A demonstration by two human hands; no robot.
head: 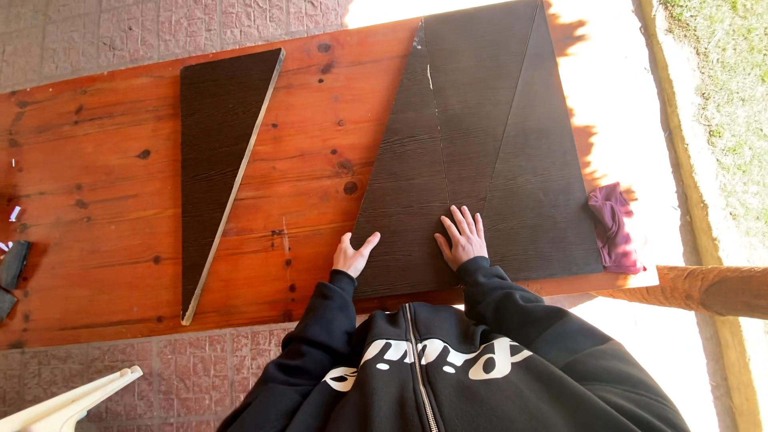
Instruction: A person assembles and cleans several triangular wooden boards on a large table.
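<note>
A lone dark triangular panel [214, 152] lies near the table's [104, 200] left end. My left hand [352, 256] presses open-fingered on the left edge of the joined dark panels [480, 152]; my right hand [464, 238] lies flat, fingers spread, on them. A maroon cloth [614, 226] sits at the right edge.

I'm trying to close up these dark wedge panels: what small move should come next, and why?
Probably press the leftmost wedge rightward: the left hand sits at its left edge, the right hand lies flat near the seam, and a thin pale gap shows near the top.
</note>
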